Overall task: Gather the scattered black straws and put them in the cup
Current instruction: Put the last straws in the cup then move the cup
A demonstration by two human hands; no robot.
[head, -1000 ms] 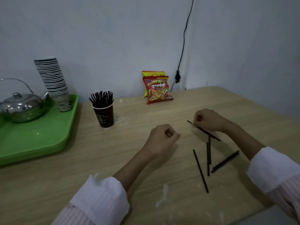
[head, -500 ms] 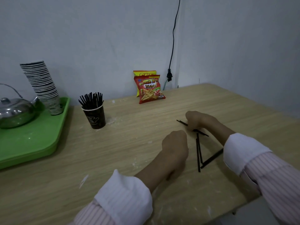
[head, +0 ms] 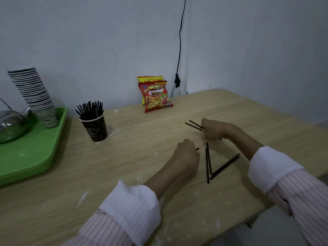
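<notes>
I observed a light wooden table (head: 134, 157) set into the corner of a pale room, carrying all items of interest. At its left edge sat a green tray (head: 30, 157), on which I noted a metal kettle (head: 10, 126) and a tall stack of paper cups (head: 33, 93). Against the back wall stood two snack bags (head: 156, 96), the red one in front of the yellow, with a black cable (head: 180, 41) hanging down the wall just beside them. The dark cup (head: 95, 127) stood upright on the table near the tray, well apart from both hands, and was filled with black straws (head: 89, 110) fanning above its rim. The left hand (head: 186, 157) was curled into a fist near the table's middle, a short black straw end (head: 197, 149) protruding from it; I could not tell how much of that straw it enclosed. The right hand (head: 214, 129), farther back, was closed around two straws (head: 194, 125) whose ends projected to the left, with another tip showing on its right side. Between the two forearms I recorded three loose straws (head: 207, 164) lying flat on the table: two nearly parallel and touching, and a third (head: 225, 166) set at an angle, meeting them at their near ends.
</notes>
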